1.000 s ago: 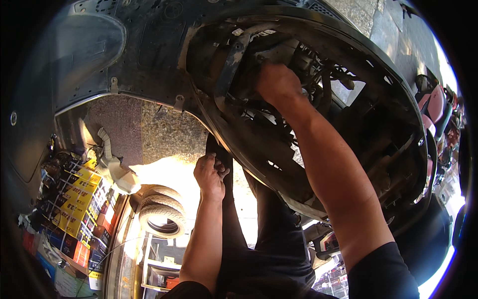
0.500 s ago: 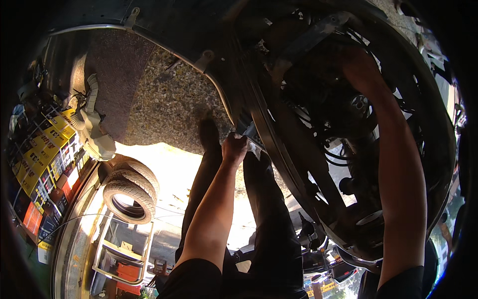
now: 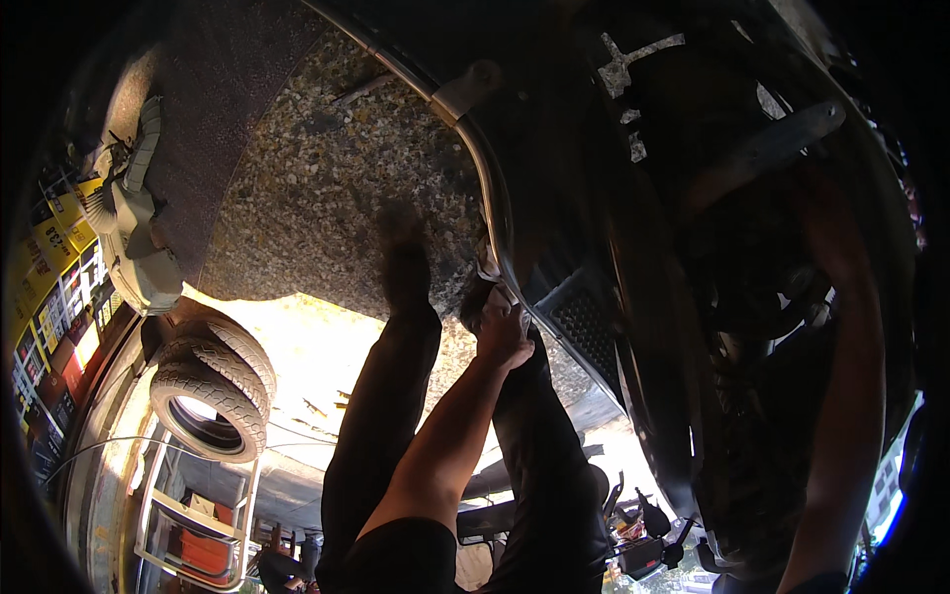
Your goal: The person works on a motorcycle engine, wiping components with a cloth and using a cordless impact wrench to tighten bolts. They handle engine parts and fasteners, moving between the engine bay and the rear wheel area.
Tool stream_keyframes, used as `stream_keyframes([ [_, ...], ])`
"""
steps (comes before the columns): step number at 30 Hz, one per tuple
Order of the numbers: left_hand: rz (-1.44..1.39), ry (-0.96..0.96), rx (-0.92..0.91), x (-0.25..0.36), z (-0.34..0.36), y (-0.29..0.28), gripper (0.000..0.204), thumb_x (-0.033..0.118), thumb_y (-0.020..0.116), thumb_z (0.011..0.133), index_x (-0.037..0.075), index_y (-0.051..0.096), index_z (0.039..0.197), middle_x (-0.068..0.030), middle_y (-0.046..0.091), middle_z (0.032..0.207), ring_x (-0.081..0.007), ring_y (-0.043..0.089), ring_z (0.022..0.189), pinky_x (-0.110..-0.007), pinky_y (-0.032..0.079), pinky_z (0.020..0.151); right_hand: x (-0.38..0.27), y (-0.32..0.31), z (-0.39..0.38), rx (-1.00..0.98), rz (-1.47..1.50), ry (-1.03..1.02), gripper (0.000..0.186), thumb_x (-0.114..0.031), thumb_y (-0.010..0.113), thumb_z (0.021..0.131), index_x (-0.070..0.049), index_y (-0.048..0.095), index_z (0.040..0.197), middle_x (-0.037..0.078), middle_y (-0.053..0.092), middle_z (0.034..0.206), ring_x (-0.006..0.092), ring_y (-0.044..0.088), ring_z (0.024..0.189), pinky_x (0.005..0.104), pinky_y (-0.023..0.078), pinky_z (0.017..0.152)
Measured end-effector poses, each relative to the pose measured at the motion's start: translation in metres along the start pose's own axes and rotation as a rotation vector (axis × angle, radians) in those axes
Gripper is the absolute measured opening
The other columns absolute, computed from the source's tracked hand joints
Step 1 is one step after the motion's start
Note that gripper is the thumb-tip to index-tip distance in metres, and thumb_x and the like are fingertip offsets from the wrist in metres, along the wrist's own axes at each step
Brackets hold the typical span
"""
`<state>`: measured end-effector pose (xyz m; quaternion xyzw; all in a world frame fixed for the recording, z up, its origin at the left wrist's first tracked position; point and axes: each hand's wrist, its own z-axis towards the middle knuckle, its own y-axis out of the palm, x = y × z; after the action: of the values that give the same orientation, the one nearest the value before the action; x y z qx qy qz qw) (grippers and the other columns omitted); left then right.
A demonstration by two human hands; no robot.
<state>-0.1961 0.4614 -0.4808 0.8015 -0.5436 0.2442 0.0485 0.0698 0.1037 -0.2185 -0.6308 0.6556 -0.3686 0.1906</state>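
The left hand (image 3: pixel 503 332), at centre frame, is clenched on the lower rim of a large dark wheel-arch panel (image 3: pixel 633 198). The fingers wrap the metal edge strip (image 3: pixel 492 188) that curves down from the upper centre of the frame to the hand.

The panel fills the right half of the frame. It is dark, dirty and mostly in shadow. A pale scuffed cross-shaped mark (image 3: pixel 628 59) shows near its upper edge, a flat grey bracket (image 3: pixel 767 148) lies to the upper right, and a meshed grille section (image 3: pixel 584 322) sits just right of the left hand. A small metal tab (image 3: pixel 465 91) is fixed to the edge strip at upper centre.

The right forearm (image 3: pixel 851 396) runs up the right side of the frame into the dark recess of the panel. The right hand is lost in shadow there; whether it grips anything cannot be told.

Below, the person's dark-trousered legs (image 3: pixel 396 396) stand on pebbled ground (image 3: pixel 317 198). Stacked tyres (image 3: pixel 213 391) lie at lower left beside a metal rack (image 3: pixel 193 515).
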Motion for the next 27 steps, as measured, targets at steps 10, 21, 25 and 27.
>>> stream_keyframes([
  [10, -0.102, -0.051, 0.041, 0.001, -0.021, -0.013, 0.041, 0.022, 0.058, 0.085, -0.004, 0.059, 0.116, -0.029, 0.054, 0.117, -0.0438, 0.061, 0.101, -0.048, 0.053, 0.085, -0.012, -0.004, -0.016, 0.097, 0.375, 0.123, 0.044, -0.029, 0.051, 0.099, -0.007, 0.052, 0.136, 0.015, 0.056, 0.133, 0.027, 0.057, 0.12, 0.0392, 0.047, 0.098],
  [21, -0.437, 0.144, 0.428, 0.024, -0.138, -0.139, 0.016, 0.015, 0.059, 0.079, -0.001, 0.062, 0.079, -0.0198, 0.062, 0.072, -0.0299, 0.061, 0.067, -0.038, 0.049, 0.065, -0.021, 0.014, 0.009, 0.086, 0.207, -0.09, 0.035, -0.022, 0.052, 0.092, -0.008, 0.061, 0.123, 0.016, 0.06, 0.125, 0.0319, 0.06, 0.113, 0.0392, 0.051, 0.094],
  [25, -0.872, 0.277, 0.419, 0.052, -0.216, -0.187, 0.011, 0.005, 0.051, 0.084, -0.003, 0.058, 0.08, -0.0002, 0.053, 0.073, -0.0083, 0.045, 0.069, -0.026, 0.037, 0.063, -0.027, 0.015, 0.002, 0.171, 0.098, -0.194, 0.039, -0.026, 0.055, 0.088, -0.008, 0.061, 0.122, 0.019, 0.063, 0.118, 0.0348, 0.062, 0.109, 0.0425, 0.052, 0.093],
  [27, -1.207, 0.16, 0.495, 0.07, -0.251, -0.204, 0.029, 0.003, 0.051, 0.082, 0.011, 0.031, 0.062, 0.0054, 0.034, 0.062, -0.0043, 0.032, 0.059, -0.025, 0.026, 0.054, -0.033, 0.01, -0.003, 0.207, 0.254, -0.076, 0.033, -0.024, 0.056, 0.087, -0.008, 0.065, 0.114, 0.019, 0.066, 0.11, 0.0343, 0.064, 0.104, 0.0428, 0.054, 0.089],
])
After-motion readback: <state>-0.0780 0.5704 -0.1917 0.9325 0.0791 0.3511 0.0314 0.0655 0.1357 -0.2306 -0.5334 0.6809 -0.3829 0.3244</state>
